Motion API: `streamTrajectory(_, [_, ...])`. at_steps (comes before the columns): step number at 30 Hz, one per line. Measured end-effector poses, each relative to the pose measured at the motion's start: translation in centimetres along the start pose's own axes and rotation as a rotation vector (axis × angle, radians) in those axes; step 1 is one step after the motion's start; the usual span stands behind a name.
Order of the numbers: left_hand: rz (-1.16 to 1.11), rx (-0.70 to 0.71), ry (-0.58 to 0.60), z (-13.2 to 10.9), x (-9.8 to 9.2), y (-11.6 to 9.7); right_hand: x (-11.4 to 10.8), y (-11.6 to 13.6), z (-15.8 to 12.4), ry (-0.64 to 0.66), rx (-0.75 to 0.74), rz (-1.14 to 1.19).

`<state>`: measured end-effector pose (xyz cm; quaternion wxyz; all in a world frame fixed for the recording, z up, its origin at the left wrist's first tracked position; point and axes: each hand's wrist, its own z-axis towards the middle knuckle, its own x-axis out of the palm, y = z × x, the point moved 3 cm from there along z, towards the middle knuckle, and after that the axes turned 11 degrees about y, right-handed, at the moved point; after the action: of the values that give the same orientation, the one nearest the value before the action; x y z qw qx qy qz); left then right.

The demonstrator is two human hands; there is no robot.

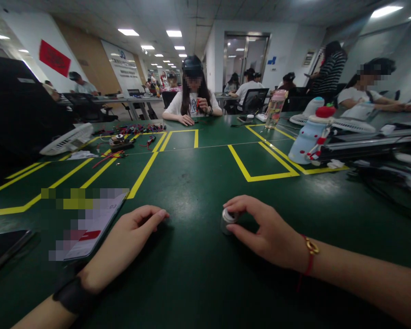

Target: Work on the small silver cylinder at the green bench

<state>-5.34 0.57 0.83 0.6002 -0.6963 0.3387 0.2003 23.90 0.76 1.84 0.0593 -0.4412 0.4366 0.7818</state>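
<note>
My right hand [265, 228] rests on the green table [198, 183] with its fingers curled round a small silver cylinder [227, 220], thumb and forefinger pinching it where it stands on the mat. A red cord bracelet with a gold charm is on that wrist. My left hand [128, 242] lies on the table to the left, fingers loosely curled under, holding nothing that I can see. A black band is on its wrist. The two hands are about a hand's width apart.
A phone [89, 228] lies beside my left hand, a dark device [3, 249] at the far left. Yellow tape lines [144, 173] mark boxes. A white fan [68, 139], wires and parts [119, 141], a light-blue bottle [310, 135] and black rails [370, 148] stand further off. A person [193, 98] sits opposite.
</note>
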Motion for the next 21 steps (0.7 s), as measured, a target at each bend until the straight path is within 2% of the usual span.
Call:
streamTrajectory(3, [0.004, 0.097, 0.001, 0.3, 0.8, -2.6, 1.1, -0.3, 0.6, 0.043, 0.023, 0.069])
streamTrajectory(8, [0.051, 0.506, 0.109, 0.6, 4.0, -8.6, 1.6, -1.8, 0.4, 0.064, 0.111, 0.284])
streamTrajectory(11, [0.084, 0.586, 0.137, 1.1, 5.0, -10.8, 1.5, -2.0, 0.5, 0.087, 0.12, 0.339])
streamTrajectory(14, [0.074, 0.58, 0.097, 1.5, 4.5, -11.3, 1.4, -1.9, 0.6, 0.105, 0.092, 0.325])
streamTrajectory(18, [0.003, 0.487, 0.01, 1.5, 3.4, -9.8, 1.3, -1.6, 0.6, 0.069, 0.058, 0.222])
streamTrajectory(21, [0.057, 0.414, 0.078, 1.5, 4.5, -8.2, 1.4, -1.7, 0.6, 0.054, 0.064, 0.217])
